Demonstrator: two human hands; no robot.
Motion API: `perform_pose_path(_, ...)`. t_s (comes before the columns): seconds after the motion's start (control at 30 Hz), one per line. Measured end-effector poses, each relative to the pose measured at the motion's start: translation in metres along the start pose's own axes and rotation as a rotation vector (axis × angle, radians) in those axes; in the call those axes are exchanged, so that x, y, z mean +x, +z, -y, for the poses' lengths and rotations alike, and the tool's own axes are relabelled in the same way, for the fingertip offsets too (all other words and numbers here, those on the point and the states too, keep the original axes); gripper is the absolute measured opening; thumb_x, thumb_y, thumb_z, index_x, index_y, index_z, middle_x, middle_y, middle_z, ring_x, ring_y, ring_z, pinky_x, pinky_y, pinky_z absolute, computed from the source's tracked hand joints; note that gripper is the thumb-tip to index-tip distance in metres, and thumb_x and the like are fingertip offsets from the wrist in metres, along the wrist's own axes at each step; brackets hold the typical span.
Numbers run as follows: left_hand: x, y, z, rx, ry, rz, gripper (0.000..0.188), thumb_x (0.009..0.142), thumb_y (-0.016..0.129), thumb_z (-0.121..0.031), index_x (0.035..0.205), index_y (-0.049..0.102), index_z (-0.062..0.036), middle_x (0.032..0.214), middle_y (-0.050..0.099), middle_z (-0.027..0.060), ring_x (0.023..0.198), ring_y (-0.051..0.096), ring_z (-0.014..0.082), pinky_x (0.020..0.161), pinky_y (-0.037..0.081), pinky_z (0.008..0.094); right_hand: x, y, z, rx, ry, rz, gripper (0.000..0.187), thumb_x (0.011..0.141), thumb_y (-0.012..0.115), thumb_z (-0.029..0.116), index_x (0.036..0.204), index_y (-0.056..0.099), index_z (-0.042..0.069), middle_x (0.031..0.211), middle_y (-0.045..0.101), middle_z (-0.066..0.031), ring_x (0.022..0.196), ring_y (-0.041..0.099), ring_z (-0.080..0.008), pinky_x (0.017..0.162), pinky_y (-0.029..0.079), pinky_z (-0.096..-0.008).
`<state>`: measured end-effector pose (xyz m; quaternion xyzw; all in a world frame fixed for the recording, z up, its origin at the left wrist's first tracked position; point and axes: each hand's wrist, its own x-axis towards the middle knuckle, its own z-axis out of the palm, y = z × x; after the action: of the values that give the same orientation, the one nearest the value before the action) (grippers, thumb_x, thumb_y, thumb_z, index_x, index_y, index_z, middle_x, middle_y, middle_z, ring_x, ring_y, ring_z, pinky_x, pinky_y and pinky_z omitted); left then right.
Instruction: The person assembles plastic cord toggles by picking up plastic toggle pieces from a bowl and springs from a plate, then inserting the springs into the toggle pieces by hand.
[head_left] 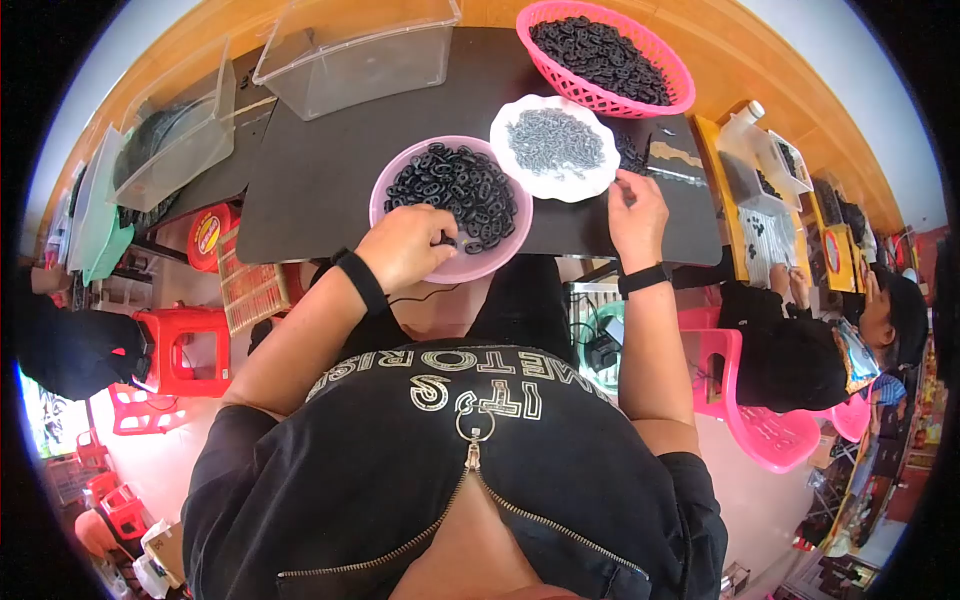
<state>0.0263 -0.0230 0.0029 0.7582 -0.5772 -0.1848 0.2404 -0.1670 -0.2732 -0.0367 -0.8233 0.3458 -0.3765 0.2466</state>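
Note:
A pink bowl (380,193) full of small black oval slotted pieces (455,192) stands at the table's near edge. My left hand (408,243) reaches over its near left rim, fingers curled and thumb drawn in beside the pieces. What it pinches, if anything, is too small to name. A scalloped white plate (506,171) sits against the bowl's far right, holding a pile of small grey metallic-looking pieces (555,143). Next to the plate's right rim is my right hand (638,215), thumb and fingertips brought together; whatever lies between them is hidden.
A pink basket (672,100) of black pieces stands at the far right of the dark table (300,190). Clear plastic bins (375,85) line the far left. A co-worker (800,340) sits at the right near a pink chair (750,420). Red stools (185,350) stand left.

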Motion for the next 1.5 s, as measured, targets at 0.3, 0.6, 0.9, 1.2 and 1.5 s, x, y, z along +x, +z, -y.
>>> perform_pose_path(0.3, 0.001, 0.002, -0.001, -0.109, -0.065, -0.098, 0.019, 0.076, 0.067, -0.014, 0.082, 0.056, -0.0007, 0.073, 0.059, 0.0131, 0.069, 0.059, 0.0282, 0.064, 0.047, 0.0373, 0.018, 0.006, 0.044, -0.465, -0.054, 0.294, 0.023, 0.076, 0.061, 0.022, 0.074, 0.066, 0.000, 0.083, 0.063, -0.0211, 0.083, 0.061, -0.0353, 0.073, 0.051, -0.0432)
perform_pose_path(0.6, -0.012, -0.008, 0.010, -0.299, -0.131, -0.388, 0.014, 0.080, 0.066, -0.008, 0.090, 0.060, -0.0003, 0.067, 0.058, 0.0026, 0.059, 0.050, 0.0058, 0.055, 0.044, 0.0227, 0.022, 0.015, 0.050, -0.504, -0.048, 0.250, 0.018, 0.077, 0.058, 0.019, 0.078, 0.067, 0.003, 0.084, 0.064, -0.0193, 0.081, 0.062, -0.0355, 0.073, 0.050, -0.0439)
perform_pose_path(0.9, -0.029, -0.021, 0.026, -0.292, -0.113, -0.513, 0.013, 0.086, 0.060, -0.009, 0.096, 0.062, -0.0005, 0.073, 0.062, 0.0021, 0.065, 0.053, 0.0052, 0.059, 0.046, 0.0221, 0.013, 0.022, 0.039, -0.461, -0.218, 0.240, 0.016, 0.079, 0.058, 0.015, 0.077, 0.063, 0.000, 0.081, 0.063, -0.0198, 0.079, 0.060, -0.0362, 0.072, 0.048, -0.0442)
perform_pose_path(1.2, -0.029, -0.020, 0.020, -0.308, -0.124, -0.507, 0.022, 0.081, 0.060, -0.011, 0.101, 0.064, -0.0037, 0.081, 0.065, 0.0143, 0.072, 0.064, 0.0240, 0.067, 0.051, 0.0337, 0.013, 0.019, 0.039, -0.305, -0.145, 0.332, 0.013, 0.076, 0.063, 0.015, 0.076, 0.064, 0.002, 0.079, 0.062, -0.0187, 0.077, 0.060, -0.0359, 0.071, 0.048, -0.0425)
perform_pose_path(1.5, -0.018, -0.012, 0.013, 0.102, -0.064, -0.032, 0.014, 0.072, 0.067, -0.020, 0.074, 0.066, -0.0062, 0.075, 0.064, 0.0138, 0.074, 0.062, 0.0309, 0.068, 0.048, 0.0399, 0.008, 0.026, 0.033, -0.339, -0.245, 0.242, 0.010, 0.077, 0.059, 0.011, 0.077, 0.063, 0.002, 0.079, 0.060, -0.0182, 0.077, 0.059, -0.0363, 0.071, 0.047, -0.0432)
